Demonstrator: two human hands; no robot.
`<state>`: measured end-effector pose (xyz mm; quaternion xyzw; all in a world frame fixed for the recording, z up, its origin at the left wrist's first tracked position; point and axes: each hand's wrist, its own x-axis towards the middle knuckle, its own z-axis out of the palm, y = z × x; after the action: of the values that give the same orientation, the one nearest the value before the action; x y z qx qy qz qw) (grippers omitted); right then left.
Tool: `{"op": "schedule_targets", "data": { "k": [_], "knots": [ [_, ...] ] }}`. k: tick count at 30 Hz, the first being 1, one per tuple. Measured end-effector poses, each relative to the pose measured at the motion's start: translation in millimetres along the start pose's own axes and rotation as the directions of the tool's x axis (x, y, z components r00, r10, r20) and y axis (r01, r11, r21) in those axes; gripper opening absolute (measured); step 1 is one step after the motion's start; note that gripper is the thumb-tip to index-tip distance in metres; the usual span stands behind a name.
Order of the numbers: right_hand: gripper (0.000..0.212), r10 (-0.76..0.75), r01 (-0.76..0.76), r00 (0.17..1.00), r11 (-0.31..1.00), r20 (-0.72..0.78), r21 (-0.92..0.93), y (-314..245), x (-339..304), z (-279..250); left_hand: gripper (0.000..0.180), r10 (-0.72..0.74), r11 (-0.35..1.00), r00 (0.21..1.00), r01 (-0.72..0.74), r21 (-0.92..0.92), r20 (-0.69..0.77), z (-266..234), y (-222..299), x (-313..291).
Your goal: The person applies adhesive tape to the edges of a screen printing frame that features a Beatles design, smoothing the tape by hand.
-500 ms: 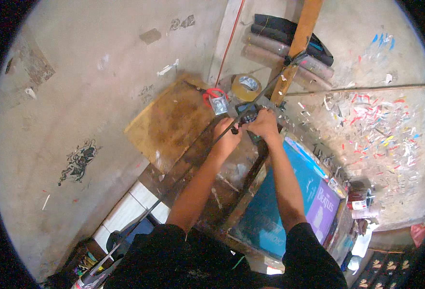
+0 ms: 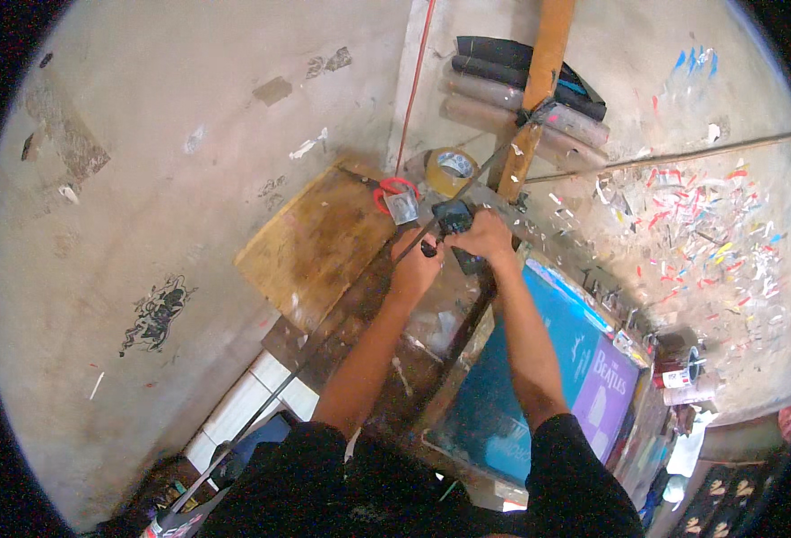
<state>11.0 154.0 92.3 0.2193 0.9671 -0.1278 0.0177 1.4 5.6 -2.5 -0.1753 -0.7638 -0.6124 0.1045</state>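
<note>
At the far end of the brown worktable, my left hand [image 2: 415,258] is closed around a small black piece [image 2: 428,246], its kind unclear. My right hand [image 2: 487,238] is beside it, fingers bent together in a pinch; what they hold is too small to make out. Just beyond both hands lies a dark boxy object [image 2: 452,216], and another dark flat piece [image 2: 469,262] shows under my right hand. Red-handled scissors [image 2: 395,186] and a small silvery packet [image 2: 401,207] lie left of the dark object. A roll of clear tape [image 2: 450,172] stands farther back.
A stained board [image 2: 319,242] leans at the left. A framed blue and purple printing screen [image 2: 494,394] is under my right forearm. A thin dark strip [image 2: 324,348] crosses the view diagonally. Behind are a wooden post [image 2: 548,63] and rolled sheets [image 2: 494,94]; a can [image 2: 678,366] stands right.
My hands have shifted slightly apart, and the dark boxy object beyond them shows more fully. A dark piece under my right hand is more visible. The whole view has tilted slightly.
</note>
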Motion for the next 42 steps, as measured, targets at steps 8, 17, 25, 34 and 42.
{"op": "schedule_targets", "data": {
  "k": [8,17,25,34,42],
  "knots": [
    [0.076,-0.362,0.39,0.901,0.917,-0.237,0.08,15,-56,4,0.022,0.129,0.987,0.992,-0.129,-0.093,-0.003,-10,20,0],
    [0.03,-0.321,0.522,0.849,0.622,-0.419,0.583,19,-157,-37,0.017,0.023,0.922,0.963,0.085,-0.379,0.27,-27,93,-21],
    [0.015,-0.056,0.332,0.94,0.394,-0.338,0.857,66,-297,-45,0.021,-0.216,0.954,0.814,0.294,-0.063,0.54,-82,194,-113],
    [0.016,0.097,0.152,0.982,0.091,-0.161,0.984,66,-435,-14,0.016,-0.039,0.847,0.717,0.393,-0.358,0.696,-73,214,-223],
    [0.016,0.148,0.196,0.972,-0.086,-0.182,0.977,67,-480,-23,0.017,-0.066,0.887,0.709,0.363,-0.284,0.702,-74,240,-257]
  ]
}}
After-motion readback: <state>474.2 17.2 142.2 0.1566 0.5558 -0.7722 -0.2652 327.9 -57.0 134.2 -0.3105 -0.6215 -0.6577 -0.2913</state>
